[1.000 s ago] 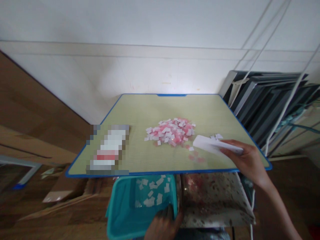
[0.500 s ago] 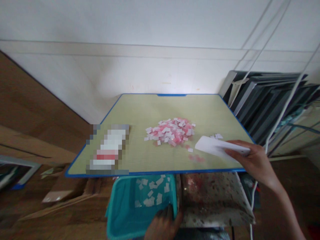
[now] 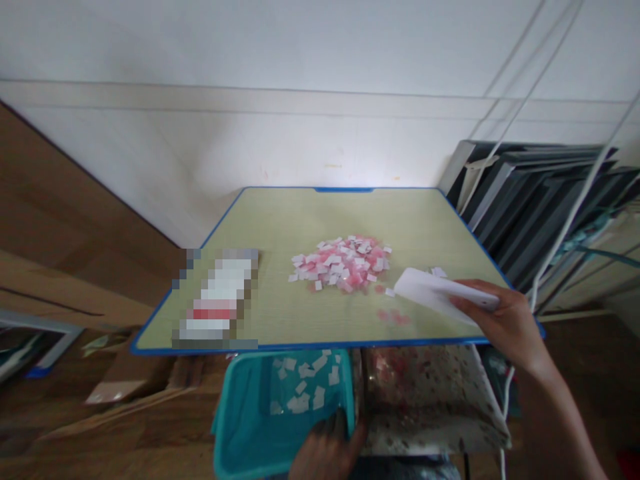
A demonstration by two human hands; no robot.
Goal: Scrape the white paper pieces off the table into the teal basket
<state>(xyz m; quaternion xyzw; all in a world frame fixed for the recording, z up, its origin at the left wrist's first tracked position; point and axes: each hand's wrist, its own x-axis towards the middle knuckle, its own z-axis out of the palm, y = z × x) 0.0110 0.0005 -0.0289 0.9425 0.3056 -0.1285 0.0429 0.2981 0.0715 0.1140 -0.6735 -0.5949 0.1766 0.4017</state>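
Observation:
My right hand (image 3: 505,327) is closed around a flat white scraper (image 3: 433,293) with a small hole near its held end. The blade is tilted over the right side of the pale green tabletop (image 3: 300,213), beside a few small white squares (image 3: 439,272), one of them at its tip. Left of the blade lies a heap of small white and pink pieces (image 3: 345,263). My left hand (image 3: 325,450) grips the near right rim of a teal basin (image 3: 237,400), fingers inside and thumb outside. Several white pieces (image 3: 300,402) lie in the basin.
A pixelated object (image 3: 220,297) rests on the table's left side. Right of the basin is a stained, speckled surface (image 3: 425,413) with pink marks. Dark flat panels (image 3: 540,193) lean at the right, with a white cable (image 3: 575,207) hanging before them. Cardboard (image 3: 75,220) stands at left.
The scraper's tip has shifted slightly right and up, and a small white square near it has moved the same way. My left hand stays on the basin rim.

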